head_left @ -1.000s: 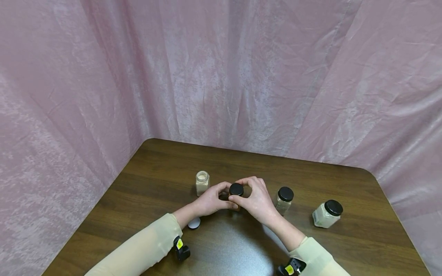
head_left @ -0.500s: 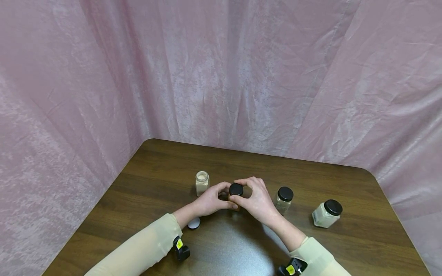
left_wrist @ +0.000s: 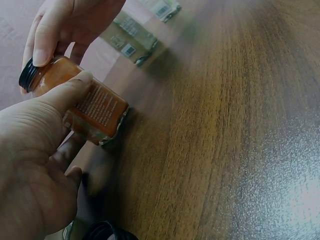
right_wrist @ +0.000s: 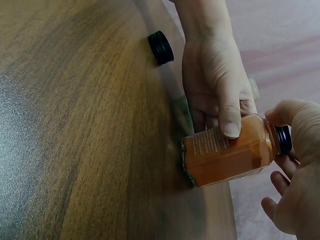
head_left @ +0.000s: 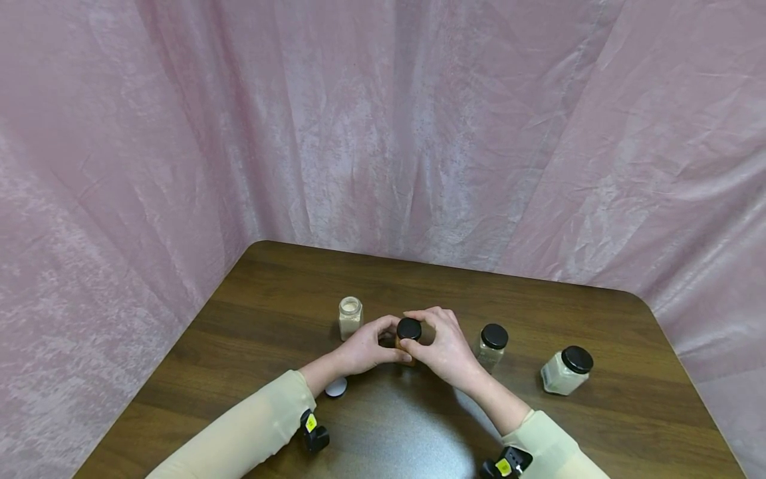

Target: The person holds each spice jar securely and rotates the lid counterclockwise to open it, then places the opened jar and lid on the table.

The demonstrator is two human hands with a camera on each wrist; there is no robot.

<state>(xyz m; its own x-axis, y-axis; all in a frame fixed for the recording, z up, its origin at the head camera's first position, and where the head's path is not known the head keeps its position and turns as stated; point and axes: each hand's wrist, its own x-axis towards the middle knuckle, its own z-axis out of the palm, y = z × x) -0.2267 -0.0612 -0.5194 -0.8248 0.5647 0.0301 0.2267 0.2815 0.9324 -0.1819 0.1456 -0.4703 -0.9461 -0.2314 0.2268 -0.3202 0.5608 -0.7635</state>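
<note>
Right wrist view: fingers of left hand (right_wrist: 215, 80) grip orange-filled glass jar (right_wrist: 225, 161), those of right hand (right_wrist: 307, 175) its black lid (right_wrist: 284, 140). Likely unscrewing; brace jar firmly, twist lid level.

I count four jars (right_wrist: 225, 157): three capped, one uncapped. Black lids (right_wrist: 161, 48): four; three fitted, one loose. My left hand (head_left: 362, 349): one. My right hand (head_left: 445, 352): one. Wrist cameras (head_left: 315, 436): two. Sleeves (head_left: 245, 426): two. Table (head_left: 299, 276): one.
</note>
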